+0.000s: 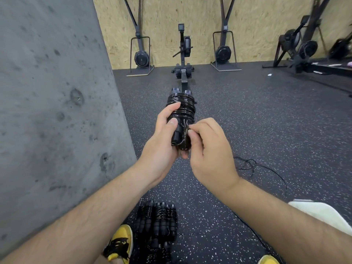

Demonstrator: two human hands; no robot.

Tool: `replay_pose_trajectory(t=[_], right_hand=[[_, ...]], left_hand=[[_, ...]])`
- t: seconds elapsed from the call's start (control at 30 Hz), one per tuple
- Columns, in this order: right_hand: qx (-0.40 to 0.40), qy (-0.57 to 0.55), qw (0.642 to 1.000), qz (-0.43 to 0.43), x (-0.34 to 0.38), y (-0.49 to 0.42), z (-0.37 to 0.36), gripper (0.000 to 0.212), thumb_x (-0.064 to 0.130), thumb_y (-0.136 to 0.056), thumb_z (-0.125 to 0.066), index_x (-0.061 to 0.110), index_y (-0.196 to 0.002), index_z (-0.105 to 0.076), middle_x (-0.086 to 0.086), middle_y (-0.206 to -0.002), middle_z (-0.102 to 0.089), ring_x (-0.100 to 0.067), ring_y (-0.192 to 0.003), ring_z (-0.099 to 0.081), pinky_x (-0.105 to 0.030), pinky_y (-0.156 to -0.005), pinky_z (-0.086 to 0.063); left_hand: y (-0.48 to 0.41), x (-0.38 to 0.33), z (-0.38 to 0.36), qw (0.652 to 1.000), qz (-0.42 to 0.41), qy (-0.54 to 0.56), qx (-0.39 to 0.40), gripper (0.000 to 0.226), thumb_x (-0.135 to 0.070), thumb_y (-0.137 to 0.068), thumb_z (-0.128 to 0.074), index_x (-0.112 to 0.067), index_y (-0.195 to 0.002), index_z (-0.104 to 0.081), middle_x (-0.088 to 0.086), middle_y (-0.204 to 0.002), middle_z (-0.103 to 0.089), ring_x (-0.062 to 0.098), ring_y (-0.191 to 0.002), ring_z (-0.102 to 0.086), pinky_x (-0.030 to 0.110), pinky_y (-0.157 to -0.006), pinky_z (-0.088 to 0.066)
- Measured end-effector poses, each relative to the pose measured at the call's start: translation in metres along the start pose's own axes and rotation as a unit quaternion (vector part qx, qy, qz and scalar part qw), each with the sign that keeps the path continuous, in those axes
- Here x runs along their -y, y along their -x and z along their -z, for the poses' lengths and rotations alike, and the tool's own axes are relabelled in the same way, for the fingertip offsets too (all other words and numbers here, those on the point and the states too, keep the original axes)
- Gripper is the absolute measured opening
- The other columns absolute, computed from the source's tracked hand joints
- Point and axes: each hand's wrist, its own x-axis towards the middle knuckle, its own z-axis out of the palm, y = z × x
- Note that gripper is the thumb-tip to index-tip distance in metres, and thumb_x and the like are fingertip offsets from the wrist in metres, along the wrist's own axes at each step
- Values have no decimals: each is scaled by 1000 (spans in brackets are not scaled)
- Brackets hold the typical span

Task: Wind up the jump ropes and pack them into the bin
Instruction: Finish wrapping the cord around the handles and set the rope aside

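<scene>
A black jump rope (182,108), its cord coiled tightly around its two handles, is held up at the centre of the head view. My left hand (163,136) grips the bundle from the left, thumb on top. My right hand (207,149) pinches the loose cord end against the bundle's near end. Several wound black jump ropes (158,221) lie side by side on the floor between my feet. A loose black rope (253,166) trails unwound on the floor to the right. No bin is in view.
A grey concrete wall (53,111) rises close on my left. A rowing machine (183,60) stands straight ahead, ski machines (142,54) against the wood wall, more machines at far right. My yellow shoes (120,242) sit at the bottom. A white cloth (323,212) lies lower right.
</scene>
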Motion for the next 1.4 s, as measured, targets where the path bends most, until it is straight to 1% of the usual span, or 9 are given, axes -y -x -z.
replay_pose_trajectory(t=[0.17, 0.4, 0.47, 0.6, 0.8, 1.0, 1.13, 1.23, 1.4], right_hand=[[-3, -172, 975, -140, 20, -1, 5, 13, -4, -95, -58, 0, -97, -70, -6, -96, -56, 5, -80, -56, -5, -64, -42], [46, -319, 904, -280, 27, -11, 10, 17, -5, -95, -58, 3, -101, -72, -7, -105, -57, 6, -56, -57, -8, -55, -43], [49, -266, 927, -261, 26, -15, 12, 16, -2, -94, -60, 10, -99, -70, -7, -105, -57, 6, -60, -59, -6, -54, -42], [36, -139, 973, -182, 26, -14, 12, 27, 7, -87, -63, 26, -105, -58, 4, -100, -60, -8, -81, -61, -15, -73, -49], [56, -111, 984, -124, 27, -15, 5, 22, 13, -92, -59, 27, -107, -66, 8, -98, -51, -10, -85, -61, -35, -71, -58], [88, -40, 990, -105, 17, -24, 4, 13, 16, -88, -61, 18, -95, -72, 5, -98, -53, -17, -77, -64, -40, -74, -56], [119, 64, 990, -35, 12, -26, 12, 10, 23, -93, -59, 21, -99, -66, 8, -101, -54, -18, -85, -61, -37, -72, -51], [104, 146, 983, 34, 10, -26, 14, 12, 29, -94, -57, 20, -99, -63, 5, -104, -58, -20, -97, -54, -36, -67, -50], [99, 71, 992, -29, 4, -33, 17, 11, 26, -96, -55, 18, -101, -60, 7, -96, -57, -16, -89, -55, -33, -78, -42]], left_hand=[[0, -1, 3, 1000, -16, -5, 4, 38, -23, -111, -29, -40, -136, -52, 15, -115, -65, 24, -76, -54, 32, -52, -41], [-1, -2, 9, 1000, -12, 23, 14, 38, -24, -112, -29, -36, -141, -49, 12, -124, -64, 24, -81, -55, 32, -52, -41], [-4, -2, 9, 1000, -11, 26, 14, 38, -24, -111, -30, -37, -141, -49, 13, -128, -64, 27, -88, -56, 33, -55, -42], [-6, -1, 13, 1000, -19, 10, 12, 37, -23, -110, -34, -39, -137, -53, 2, -131, -67, 29, -110, -55, 51, -85, -35], [-4, 0, 11, 999, 7, -33, 22, 36, -23, -110, -36, -41, -134, -55, -3, -126, -70, 21, -108, -62, 50, -91, -35], [-5, 6, 16, 997, 0, -56, 49, 37, -22, -111, -31, -39, -137, -51, -11, -118, -70, 24, -109, -54, 49, -86, -38], [-7, 6, 19, 994, -16, -84, 71, 37, -26, -111, -30, -34, -145, -44, -12, -105, -68, 14, -79, -54, 32, -61, -37], [-9, 8, 24, 989, -15, -108, 99, 42, -30, -102, -35, -37, -142, -46, -14, -102, -66, 11, -72, -51, 32, -59, -34], [-9, 18, 25, 983, 1, -137, 125, 43, -23, -105, -30, -34, -145, -40, -14, -105, -69, 11, -66, -59, 34, -58, -30]])
